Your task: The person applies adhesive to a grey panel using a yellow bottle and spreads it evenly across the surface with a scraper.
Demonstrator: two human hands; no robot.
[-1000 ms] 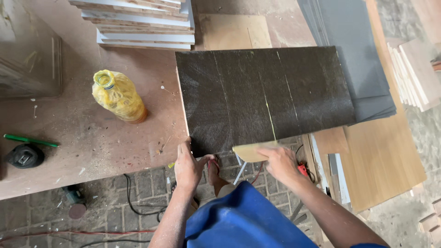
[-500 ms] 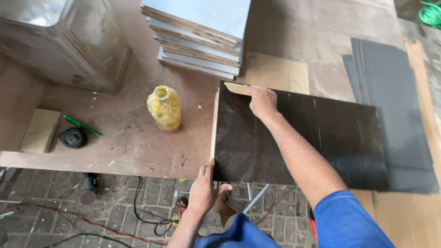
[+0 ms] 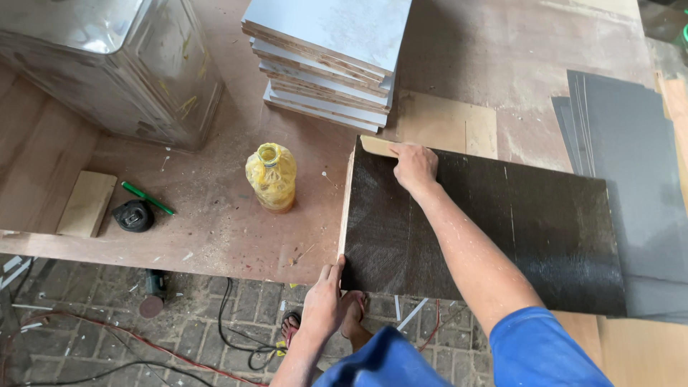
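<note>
1. Panel point(image 3: 502, 229), dark and flat, lies on the desk point(image 3: 215, 215) with its near edge overhanging.
2. Right hand point(image 3: 414, 166) presses a pale scraper point(image 3: 378, 145) at the panel's far-left corner, fingers clamped on it; left hand point(image 3: 324, 304) grips the panel's near-left corner.
3. Judging by the streaks, spreading looks well along; evenness I cannot tell.
4. Left of the panel stands a yellow bottle point(image 3: 271, 176).
5. Against half a second ago, little differs: hands stay put.

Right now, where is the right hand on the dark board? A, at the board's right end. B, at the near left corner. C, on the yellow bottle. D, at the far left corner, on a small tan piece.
D: the right hand presses a tan piece at the dark board's far left corner.
</note>
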